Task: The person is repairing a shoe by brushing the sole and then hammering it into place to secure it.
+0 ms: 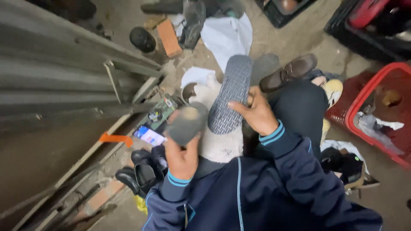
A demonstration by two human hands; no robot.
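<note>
The right hand [257, 112] gripped a grey shoe with a textured rubber sole [230, 93], sole turned upward, over a white cloth [218, 143] spread on the lap. Just left of the shoe, the left hand [183, 156] closed around a dark, worn, flat pad [186, 122] — touching the shoe's heel end. A brown leather loafer [287, 72] lay right of the shoe; a red plastic basket [364, 96] stood farther right.
</note>
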